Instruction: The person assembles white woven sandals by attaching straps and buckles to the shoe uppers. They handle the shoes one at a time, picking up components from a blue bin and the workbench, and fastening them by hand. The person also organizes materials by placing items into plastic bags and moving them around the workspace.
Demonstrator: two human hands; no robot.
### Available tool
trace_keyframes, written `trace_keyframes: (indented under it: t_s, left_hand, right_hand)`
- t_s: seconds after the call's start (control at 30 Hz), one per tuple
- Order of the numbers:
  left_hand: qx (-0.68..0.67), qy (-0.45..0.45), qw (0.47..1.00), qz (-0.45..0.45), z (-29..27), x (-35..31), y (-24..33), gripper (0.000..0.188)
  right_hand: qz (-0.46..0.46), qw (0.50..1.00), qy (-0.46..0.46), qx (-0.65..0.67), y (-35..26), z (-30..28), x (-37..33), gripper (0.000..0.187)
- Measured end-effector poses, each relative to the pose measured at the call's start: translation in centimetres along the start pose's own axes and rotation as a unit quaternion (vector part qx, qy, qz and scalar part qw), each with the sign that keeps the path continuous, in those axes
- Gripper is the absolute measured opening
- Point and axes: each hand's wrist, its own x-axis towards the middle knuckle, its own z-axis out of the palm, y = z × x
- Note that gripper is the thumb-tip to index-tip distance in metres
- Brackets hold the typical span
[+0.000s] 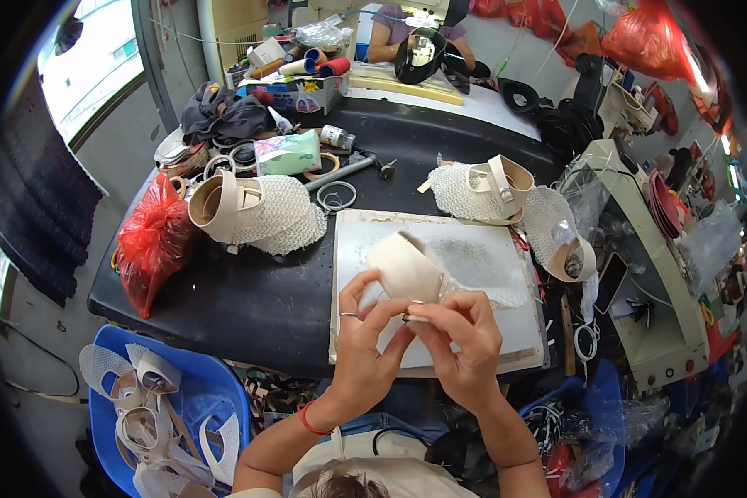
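A cream shoe upper (402, 264) with a woven, mesh-like part lies on the white board (361, 228) in front of me. Just on my side of it, my left hand (367, 340) and my right hand (463, 339) meet fingertip to fingertip. Both are closed in a pinch around a narrow cream strap (417, 309) that shows a small dark spot at the fingertips. Whether that dark spot is a buckle or a hole I cannot make out. My fingers partly hide the strap and the near side of the upper.
Cream woven shoe uppers (286, 217) (481, 192) stand beyond the board. A red plastic bag (153, 241) sits at the left edge, above a blue tub (241, 398) of uppers. At right are a phone (611, 280) and a beige machine (651, 324). Another person's arm (382, 41) shows at the back.
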Motion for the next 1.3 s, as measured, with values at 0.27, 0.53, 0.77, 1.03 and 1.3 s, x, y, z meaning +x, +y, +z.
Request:
trace_keyframes:
  t_s: [0.27, 0.53, 0.77, 1.03, 1.3]
  left_hand:
    - [-0.252, -0.051, 0.959, -0.118, 1.0, 0.7, 0.9, 0.025]
    - [0.020, 0.090, 0.978, 0.189, 2.0, 1.1, -0.7, 0.021]
    - [0.037, 0.115, 0.975, 0.186, 2.1, 0.6, -0.3, 0.022]
    - [0.003, 0.101, 0.981, 0.165, 1.9, 1.1, -0.2, 0.021]
    - [-0.004, 0.047, 0.985, 0.166, 1.5, 1.1, 0.5, 0.019]
  right_hand:
    - [0.049, 0.983, 0.025, 0.176, 0.7, -0.6, -0.5, 0.015]
    - [0.271, 0.858, -0.060, 0.432, 1.6, -2.3, -1.2, 0.010]
    - [0.344, 0.811, 0.002, 0.473, 1.2, -1.5, -0.8, 0.019]
    - [0.304, 0.852, 0.006, 0.427, 0.9, -1.1, -0.6, 0.021]
    - [0.307, 0.869, -0.030, 0.387, 2.0, -1.6, -0.1, 0.016]
